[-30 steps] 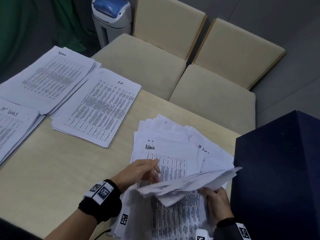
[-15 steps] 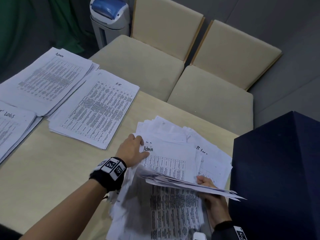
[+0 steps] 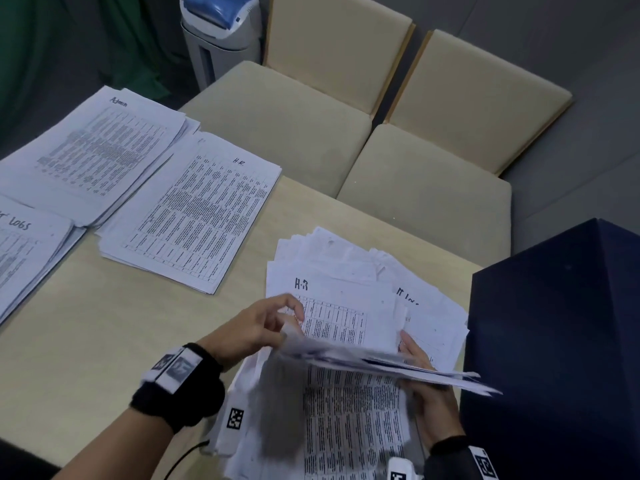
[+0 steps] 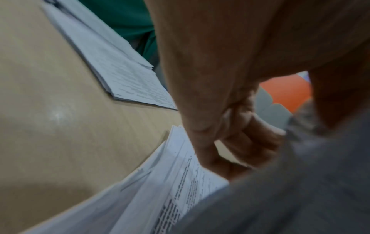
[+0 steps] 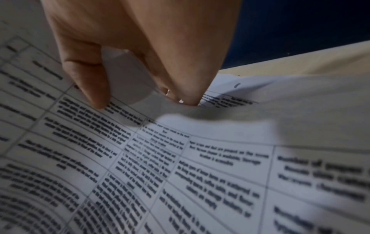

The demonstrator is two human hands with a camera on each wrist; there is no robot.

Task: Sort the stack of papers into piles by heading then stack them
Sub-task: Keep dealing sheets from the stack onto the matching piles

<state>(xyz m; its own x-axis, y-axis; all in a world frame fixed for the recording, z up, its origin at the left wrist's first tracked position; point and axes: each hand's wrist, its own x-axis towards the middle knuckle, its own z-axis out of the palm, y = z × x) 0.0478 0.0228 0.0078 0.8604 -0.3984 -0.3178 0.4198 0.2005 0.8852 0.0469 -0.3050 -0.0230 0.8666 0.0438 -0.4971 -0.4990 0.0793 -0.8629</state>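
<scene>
A: Sorted so far: Admin pile [image 3: 93, 150] and IT Logs pile [image 3: 24, 251] at table's [image 3: 86, 341] left edge, HR pile [image 3: 194, 216] beside them.

B: Left to sort: loose stack [image 3: 349, 299] at right edge, HR sheet uppermost. Left hand [image 3: 256, 327] curled, pinching lifted sheets' [image 3: 381, 362] corner; right hand [image 3: 429, 389] gripping them from below. Final stacking not begun.

The unsorted stack of papers [image 3: 349, 299] lies fanned and untidy at the near right, an "H.R" sheet [image 3: 343, 306] uppermost, and a lifted bundle [image 3: 381, 362] is raised above it. Three sorted piles lie flat to the left: Admin pile [image 3: 93, 154], HR pile [image 3: 197, 209], IT Logs pile [image 3: 24, 251].
</scene>
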